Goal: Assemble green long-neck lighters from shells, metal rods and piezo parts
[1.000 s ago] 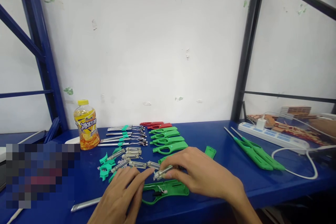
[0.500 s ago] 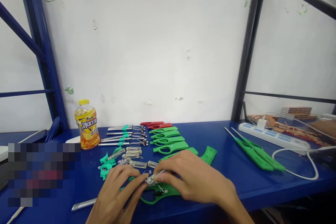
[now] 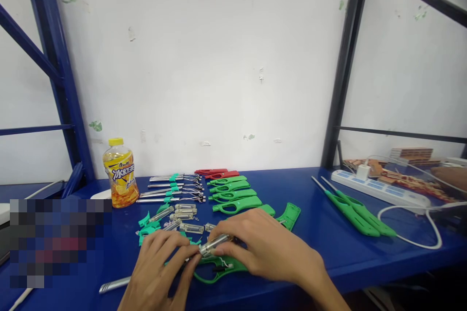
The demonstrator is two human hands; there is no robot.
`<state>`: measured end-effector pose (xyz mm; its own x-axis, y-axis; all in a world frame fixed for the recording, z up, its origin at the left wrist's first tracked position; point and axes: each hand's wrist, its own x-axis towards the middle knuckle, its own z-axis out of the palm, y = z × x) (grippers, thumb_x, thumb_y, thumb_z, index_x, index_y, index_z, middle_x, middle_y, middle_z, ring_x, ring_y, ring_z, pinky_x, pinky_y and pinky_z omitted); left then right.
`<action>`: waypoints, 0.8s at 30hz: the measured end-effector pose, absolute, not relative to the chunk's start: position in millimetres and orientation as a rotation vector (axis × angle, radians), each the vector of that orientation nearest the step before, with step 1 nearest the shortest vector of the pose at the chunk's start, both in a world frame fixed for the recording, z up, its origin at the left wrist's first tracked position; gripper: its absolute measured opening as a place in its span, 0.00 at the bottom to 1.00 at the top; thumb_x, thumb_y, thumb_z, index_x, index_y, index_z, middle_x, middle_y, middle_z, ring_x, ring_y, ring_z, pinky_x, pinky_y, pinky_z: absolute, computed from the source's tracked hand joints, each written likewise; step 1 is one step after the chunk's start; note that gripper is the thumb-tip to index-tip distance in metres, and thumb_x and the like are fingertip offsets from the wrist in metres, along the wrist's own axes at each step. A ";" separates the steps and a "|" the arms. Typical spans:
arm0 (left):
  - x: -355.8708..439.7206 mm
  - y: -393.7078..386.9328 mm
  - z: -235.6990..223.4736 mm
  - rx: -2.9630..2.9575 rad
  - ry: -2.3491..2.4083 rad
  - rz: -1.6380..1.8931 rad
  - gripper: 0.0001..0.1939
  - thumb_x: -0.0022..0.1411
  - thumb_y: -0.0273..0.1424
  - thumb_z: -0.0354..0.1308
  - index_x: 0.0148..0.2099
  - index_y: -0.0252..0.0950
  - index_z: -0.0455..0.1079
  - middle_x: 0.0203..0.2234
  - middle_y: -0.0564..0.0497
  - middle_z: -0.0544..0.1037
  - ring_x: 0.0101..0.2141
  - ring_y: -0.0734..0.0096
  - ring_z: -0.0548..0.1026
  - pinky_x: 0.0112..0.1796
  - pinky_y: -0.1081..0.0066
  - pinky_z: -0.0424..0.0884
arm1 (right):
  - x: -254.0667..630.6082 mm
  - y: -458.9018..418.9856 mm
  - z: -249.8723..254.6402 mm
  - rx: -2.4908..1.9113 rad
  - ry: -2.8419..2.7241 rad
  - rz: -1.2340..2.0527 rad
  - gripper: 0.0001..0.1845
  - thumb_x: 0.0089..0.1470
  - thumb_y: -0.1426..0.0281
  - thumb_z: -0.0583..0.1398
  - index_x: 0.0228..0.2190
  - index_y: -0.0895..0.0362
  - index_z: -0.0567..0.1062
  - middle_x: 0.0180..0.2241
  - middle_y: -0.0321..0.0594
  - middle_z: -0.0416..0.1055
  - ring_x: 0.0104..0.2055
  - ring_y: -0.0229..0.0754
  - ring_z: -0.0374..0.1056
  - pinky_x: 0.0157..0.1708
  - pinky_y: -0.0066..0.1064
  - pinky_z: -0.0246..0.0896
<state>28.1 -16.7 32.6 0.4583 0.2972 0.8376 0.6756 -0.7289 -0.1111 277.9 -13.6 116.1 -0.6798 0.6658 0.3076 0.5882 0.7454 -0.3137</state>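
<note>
A clear lighter fuel tank (image 3: 215,244) with a metallic end is pinched between the thumb and fingers of my right hand (image 3: 268,248). The fingertips of my left hand (image 3: 158,267) close on the tank's left end. Just below lies a green gas lighter casing half (image 3: 241,264), with a white wire and a black part inside it. A silver lighter tube (image 3: 115,285) sticks out to the left beneath my left hand. Behind my hands are several loose fuel tanks (image 3: 191,229) and turquoise plastic pieces (image 3: 148,231). My fingers cover parts of the tank and casing.
Silver tubes with wires (image 3: 170,185) lie in a row, beside green casings (image 3: 237,204) and red casings (image 3: 215,173). A drink bottle (image 3: 122,177) stands left. To the right are two assembled green lighters (image 3: 359,211) and a power strip (image 3: 383,192) with a white cable.
My left fingertips have shifted slightly left along the tank. More of the tank shows between my hands, and its right end looks a little higher.
</note>
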 end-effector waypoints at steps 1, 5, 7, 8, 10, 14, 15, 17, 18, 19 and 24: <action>29.1 -17.2 34.4 -2.269 -0.818 -1.194 0.09 0.71 0.19 0.58 0.48 0.39 0.71 0.36 0.53 0.79 0.41 0.67 0.73 0.47 0.64 0.66 | 277.3 -13.6 115.7 -0.959 -2.542 0.262 0.12 0.73 0.61 0.61 0.51 0.48 0.82 0.44 0.36 0.87 0.45 0.47 0.82 0.43 0.31 0.65; 32.6 -16.8 39.6 -2.238 -0.803 -1.215 0.09 0.70 0.19 0.56 0.45 0.40 0.70 0.33 0.55 0.78 0.39 0.68 0.74 0.47 0.65 0.64 | 276.0 -14.0 114.4 -0.951 -2.549 0.242 0.12 0.74 0.61 0.60 0.51 0.48 0.82 0.44 0.35 0.87 0.44 0.47 0.82 0.42 0.31 0.65; 32.9 -16.4 40.4 -2.234 -0.797 -1.214 0.10 0.70 0.19 0.55 0.45 0.40 0.70 0.32 0.55 0.78 0.38 0.68 0.74 0.47 0.66 0.64 | 275.9 -14.0 114.4 -0.954 -2.556 0.213 0.12 0.74 0.61 0.60 0.51 0.48 0.82 0.44 0.35 0.87 0.44 0.47 0.82 0.41 0.31 0.64; 32.7 -16.4 40.6 -2.233 -0.793 -1.214 0.10 0.70 0.19 0.55 0.45 0.40 0.70 0.32 0.56 0.78 0.38 0.68 0.74 0.47 0.66 0.64 | 275.9 -14.0 114.7 -0.954 -2.562 0.201 0.11 0.74 0.61 0.61 0.51 0.48 0.82 0.43 0.35 0.87 0.43 0.46 0.82 0.40 0.31 0.64; 32.4 -16.3 41.1 -2.232 -0.781 -1.214 0.10 0.70 0.19 0.55 0.45 0.40 0.70 0.32 0.56 0.79 0.37 0.68 0.74 0.47 0.66 0.64 | 275.9 -13.8 115.4 -0.946 -2.573 0.192 0.11 0.74 0.62 0.61 0.50 0.48 0.82 0.43 0.34 0.87 0.43 0.45 0.81 0.39 0.30 0.63; 34.6 -15.0 43.5 -2.222 -0.752 -1.205 0.10 0.71 0.19 0.54 0.44 0.40 0.70 0.31 0.56 0.78 0.37 0.68 0.74 0.46 0.66 0.64 | 275.3 -13.9 117.1 -0.931 -2.576 0.199 0.10 0.74 0.63 0.61 0.50 0.48 0.82 0.43 0.33 0.87 0.43 0.44 0.81 0.39 0.29 0.62; 35.4 -14.4 44.0 -2.215 -0.749 -1.206 0.10 0.71 0.19 0.55 0.43 0.40 0.70 0.30 0.55 0.77 0.36 0.68 0.74 0.46 0.66 0.64 | 275.2 -14.1 117.4 -0.933 -2.574 0.203 0.10 0.73 0.63 0.62 0.50 0.48 0.82 0.43 0.33 0.87 0.43 0.44 0.82 0.39 0.29 0.62; 36.1 -13.3 43.8 -2.199 -0.746 -1.214 0.10 0.71 0.18 0.55 0.42 0.40 0.70 0.30 0.55 0.77 0.36 0.68 0.74 0.47 0.66 0.64 | 275.1 -14.5 117.7 -0.945 -2.574 0.206 0.10 0.73 0.63 0.62 0.50 0.49 0.82 0.42 0.34 0.87 0.42 0.45 0.82 0.38 0.29 0.62; 35.6 -12.7 42.8 -2.194 -0.748 -1.219 0.10 0.71 0.18 0.55 0.42 0.39 0.70 0.30 0.55 0.77 0.36 0.68 0.74 0.47 0.65 0.64 | 275.2 -14.6 117.7 -0.956 -2.575 0.201 0.10 0.73 0.63 0.62 0.50 0.49 0.83 0.42 0.34 0.87 0.42 0.45 0.82 0.38 0.30 0.62; 34.5 -12.2 41.4 -2.196 -0.751 -1.214 0.10 0.71 0.18 0.55 0.42 0.39 0.70 0.31 0.55 0.77 0.36 0.68 0.74 0.47 0.65 0.63 | 275.2 -14.6 117.6 -0.970 -2.578 0.190 0.11 0.73 0.62 0.62 0.51 0.49 0.83 0.41 0.35 0.87 0.41 0.46 0.82 0.37 0.30 0.61; 23.4 -10.3 33.9 -2.205 -0.792 -1.136 0.07 0.72 0.21 0.59 0.46 0.39 0.72 0.33 0.54 0.78 0.38 0.68 0.75 0.49 0.63 0.62 | 274.7 -12.1 114.5 -1.013 -2.555 0.141 0.14 0.74 0.59 0.59 0.51 0.49 0.83 0.42 0.37 0.87 0.42 0.48 0.81 0.38 0.32 0.61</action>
<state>23.4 -10.3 33.9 0.4738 0.2553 0.8428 0.7026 -0.6866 -0.1870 274.7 -12.1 114.5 -0.6639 0.6776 0.3164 0.6386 0.7339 -0.2314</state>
